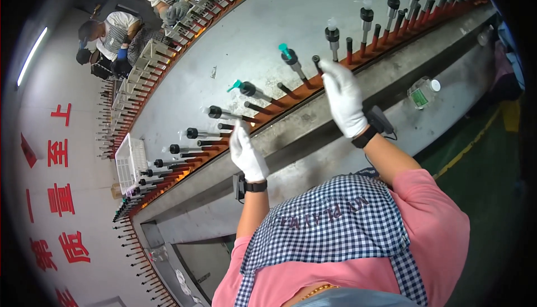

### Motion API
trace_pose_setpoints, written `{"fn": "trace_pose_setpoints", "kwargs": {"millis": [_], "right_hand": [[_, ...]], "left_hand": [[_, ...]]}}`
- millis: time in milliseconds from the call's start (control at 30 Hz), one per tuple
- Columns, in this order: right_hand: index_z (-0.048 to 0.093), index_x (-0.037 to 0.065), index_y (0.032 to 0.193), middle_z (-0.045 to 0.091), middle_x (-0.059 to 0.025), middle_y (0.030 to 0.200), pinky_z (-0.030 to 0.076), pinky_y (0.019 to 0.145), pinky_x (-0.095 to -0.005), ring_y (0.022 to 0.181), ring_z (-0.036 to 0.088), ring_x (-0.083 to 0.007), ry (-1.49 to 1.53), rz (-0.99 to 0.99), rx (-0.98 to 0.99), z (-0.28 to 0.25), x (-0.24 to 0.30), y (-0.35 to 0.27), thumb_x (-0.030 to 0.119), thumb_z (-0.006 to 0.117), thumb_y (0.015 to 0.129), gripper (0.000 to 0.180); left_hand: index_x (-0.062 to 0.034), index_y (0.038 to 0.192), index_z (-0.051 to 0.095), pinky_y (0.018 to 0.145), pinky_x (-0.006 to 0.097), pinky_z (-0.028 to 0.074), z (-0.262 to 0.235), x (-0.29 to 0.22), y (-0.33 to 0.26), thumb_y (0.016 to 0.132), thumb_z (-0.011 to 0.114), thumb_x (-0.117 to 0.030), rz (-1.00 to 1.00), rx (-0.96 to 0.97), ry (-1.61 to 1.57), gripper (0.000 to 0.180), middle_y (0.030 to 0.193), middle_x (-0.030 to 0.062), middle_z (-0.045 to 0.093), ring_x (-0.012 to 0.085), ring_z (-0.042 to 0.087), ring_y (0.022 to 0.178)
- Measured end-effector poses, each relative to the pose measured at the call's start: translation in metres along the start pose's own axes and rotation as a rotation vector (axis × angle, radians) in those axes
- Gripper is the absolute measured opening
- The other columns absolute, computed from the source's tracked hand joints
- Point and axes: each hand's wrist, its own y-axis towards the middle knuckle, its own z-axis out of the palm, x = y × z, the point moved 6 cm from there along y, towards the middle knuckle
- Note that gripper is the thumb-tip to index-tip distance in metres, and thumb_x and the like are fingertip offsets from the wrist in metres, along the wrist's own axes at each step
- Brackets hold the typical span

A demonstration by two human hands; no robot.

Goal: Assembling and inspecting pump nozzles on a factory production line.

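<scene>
Both of my hands wear white gloves over a row of upright posts on a red-brown rail (305, 90). My left hand (248, 153) is beside a short dark post (226, 126), its fingers drawn together. Anything between those fingertips is too small to make out. My right hand (343, 100) reaches to a bare black-topped post (316, 63) with its fingers stretched out, and nothing shows in them. Between the hands, two black-headed silver spindles (290, 57) carry turquoise plastic pieces (235, 86). Farther right, other spindles (332, 35) bear clear plastic pieces (333, 23) on top.
A metal ledge (291, 134) runs along my side of the rail. On it lies a clear bottle (419, 95) with a white cap. Beyond the grey tabletop (207, 44), two people (120, 38) work at a curved rail. A white basket (130, 161) stands at left.
</scene>
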Motion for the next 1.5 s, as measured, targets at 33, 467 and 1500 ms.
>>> {"fn": "trace_pose_setpoints", "kwargs": {"millis": [33,467,1500], "right_hand": [[0.065,0.008,0.122,0.069,-0.0107,0.115,0.05,0.097,-0.0346,0.107,0.066,-0.0256,-0.046,0.054,-0.063,-0.014,-0.006,0.013,0.004,0.065,0.093,0.03],[0.075,0.004,0.103,0.072,-0.0096,0.088,0.053,0.075,-0.0268,0.076,0.067,-0.0151,0.081,0.257,0.668,0.051,-0.015,0.129,0.008,0.051,0.089,0.028],[0.071,0.013,0.12,0.069,-0.0106,0.078,0.051,0.065,-0.03,0.063,0.061,-0.018,-0.085,-0.03,0.416,-0.038,-0.069,0.188,0.027,0.056,0.099,0.029]], "left_hand": [[0.005,0.133,0.056,0.108,0.037,0.046,0.011,0.003,-0.01,0.104,0.054,-0.013,-0.005,0.055,-0.056,0.034,0.131,0.0153,0.062,0.0224,0.06,0.12],[0.0009,0.08,0.07,0.067,0.028,0.046,0.202,-0.058,0.064,0.104,0.057,-0.035,-0.015,0.215,0.109,0.045,0.075,0.008,0.071,0.0125,0.061,0.069],[0.0016,0.083,0.069,0.069,0.031,0.048,0.318,-0.059,0.033,0.103,0.057,-0.032,-0.018,0.208,0.19,0.041,0.071,0.0082,0.068,0.0151,0.06,0.067]]}}
